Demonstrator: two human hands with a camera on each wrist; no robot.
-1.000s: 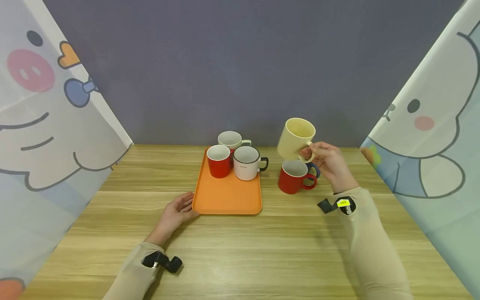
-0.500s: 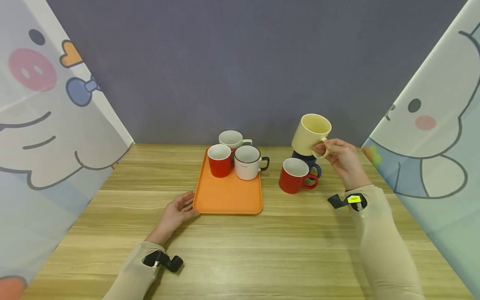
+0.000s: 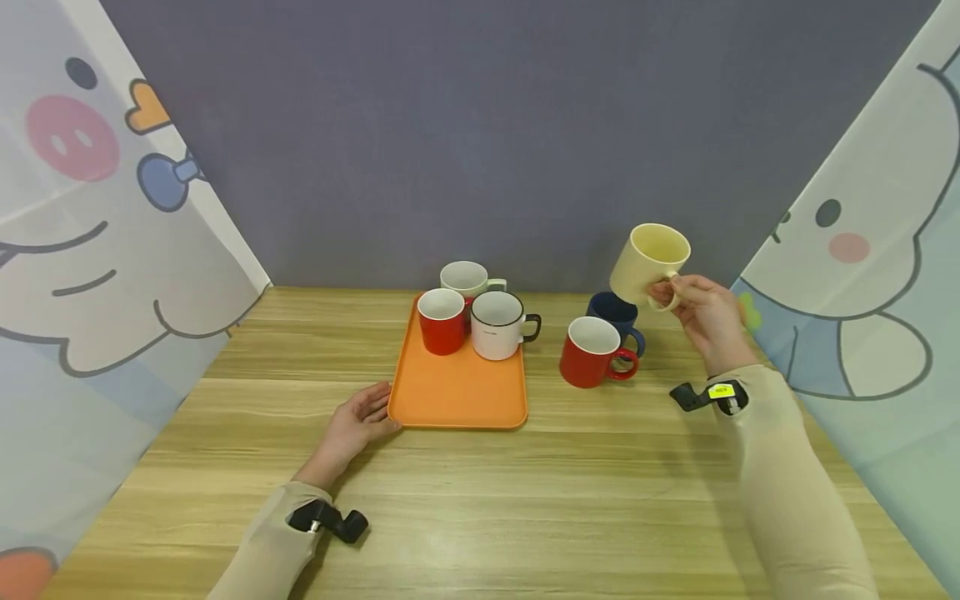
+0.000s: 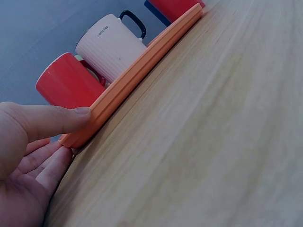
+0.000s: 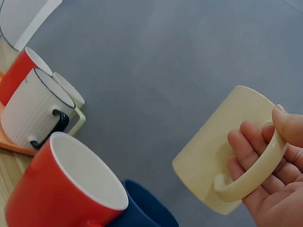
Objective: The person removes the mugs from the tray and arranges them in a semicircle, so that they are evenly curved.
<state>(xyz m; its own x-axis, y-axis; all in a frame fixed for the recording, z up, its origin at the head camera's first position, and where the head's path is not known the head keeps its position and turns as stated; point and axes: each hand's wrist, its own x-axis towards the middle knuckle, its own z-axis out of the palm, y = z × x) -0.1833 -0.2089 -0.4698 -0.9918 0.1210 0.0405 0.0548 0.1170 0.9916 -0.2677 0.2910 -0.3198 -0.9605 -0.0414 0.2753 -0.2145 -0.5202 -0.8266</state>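
My right hand (image 3: 708, 317) holds a pale yellow mug (image 3: 643, 271) by its handle, tilted in the air above the table's back right. Below and left of it stand a dark blue mug (image 3: 613, 312) and a red mug (image 3: 588, 354), the blue partly hidden behind the red. On an orange tray (image 3: 457, 400) are a smaller red mug (image 3: 441, 325), a white ribbed mug (image 3: 493, 333) with black rim and handle, and a pale green-handled mug (image 3: 463, 277) behind them. My left hand (image 3: 356, 425) grips the tray's near left corner, thumb (image 4: 61, 120) on one side, fingers on the other.
A wooden table (image 3: 480, 500) lies under everything. Close behind the mugs rises a grey panel (image 3: 480, 150). Cartoon-printed sheets (image 3: 97, 217) flank the table on both sides.
My right hand has carried the yellow mug rightward and slightly up, away from above the red mug, uncovering the blue mug. The left hand and the tray have stayed in place.
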